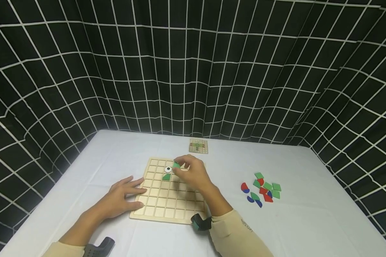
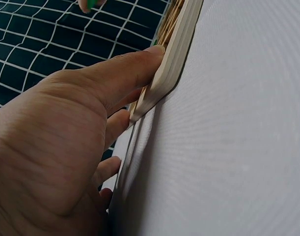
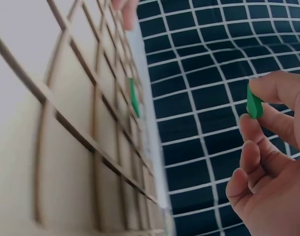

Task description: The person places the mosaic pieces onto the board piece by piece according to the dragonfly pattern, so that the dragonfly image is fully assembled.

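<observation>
A wooden grid board [image 1: 161,202] lies on the white table. On it are a round eye piece [image 1: 168,169] and, just below that, a green quarter-round tile [image 1: 166,177]. Over the board's upper part, my right hand [image 1: 193,173] pinches another green tile [image 1: 176,165] between thumb and fingertips. In the right wrist view this green tile [image 3: 254,104] shows raised off the board. My left hand [image 1: 123,196] is spread at the board's left edge, fingertips resting on the rim. The left wrist view shows the thumb [image 2: 135,69] against that edge.
Right of the board lies a loose cluster of green, red and blue tiles [image 1: 267,186]. A small patterned card [image 1: 198,146] with a grid picture lies behind the board. A black curtain [image 1: 193,71] with white grid lines surrounds the table [image 1: 308,214].
</observation>
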Demonstrator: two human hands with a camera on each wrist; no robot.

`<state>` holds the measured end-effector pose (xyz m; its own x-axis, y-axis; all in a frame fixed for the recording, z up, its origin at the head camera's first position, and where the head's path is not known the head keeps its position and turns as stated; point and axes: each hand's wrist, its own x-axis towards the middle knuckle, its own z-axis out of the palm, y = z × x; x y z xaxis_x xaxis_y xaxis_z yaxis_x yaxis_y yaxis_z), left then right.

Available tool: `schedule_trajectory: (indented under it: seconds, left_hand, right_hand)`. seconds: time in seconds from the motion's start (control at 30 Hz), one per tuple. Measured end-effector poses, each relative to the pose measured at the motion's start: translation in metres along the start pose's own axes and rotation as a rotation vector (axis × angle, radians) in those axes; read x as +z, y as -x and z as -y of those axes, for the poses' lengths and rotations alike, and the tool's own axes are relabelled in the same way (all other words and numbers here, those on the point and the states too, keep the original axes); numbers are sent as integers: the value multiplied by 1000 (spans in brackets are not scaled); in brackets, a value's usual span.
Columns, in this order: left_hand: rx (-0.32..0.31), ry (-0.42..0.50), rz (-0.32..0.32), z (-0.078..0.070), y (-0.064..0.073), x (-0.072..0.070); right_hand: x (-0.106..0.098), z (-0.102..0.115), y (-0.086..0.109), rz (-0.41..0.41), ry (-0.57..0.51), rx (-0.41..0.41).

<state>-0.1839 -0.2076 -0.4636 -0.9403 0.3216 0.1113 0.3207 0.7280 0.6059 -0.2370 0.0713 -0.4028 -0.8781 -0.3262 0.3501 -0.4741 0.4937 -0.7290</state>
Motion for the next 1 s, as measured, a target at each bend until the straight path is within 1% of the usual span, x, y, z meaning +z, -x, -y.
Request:
schedule_trajectory:
  seconds: [0.13, 0.37, 0.57, 0.73, 1.0]
  left_hand:
    - [-1, 5, 4, 0, 0, 1]
    - [0, 4, 15, -1, 0, 2]
    - [-8, -2, 16, -2, 0, -2]
    - [-11, -11, 15, -1, 0, -2]
    - [-11, -15, 10, 0, 0, -2]
  right_hand:
    - [11, -6, 0, 24, 24, 77]
    - [22, -16, 1, 22, 51, 130]
    - [28, -23, 0, 77, 75, 207]
    - [34, -28, 0, 100, 139, 198]
    - [38, -29, -1, 125, 231, 186]
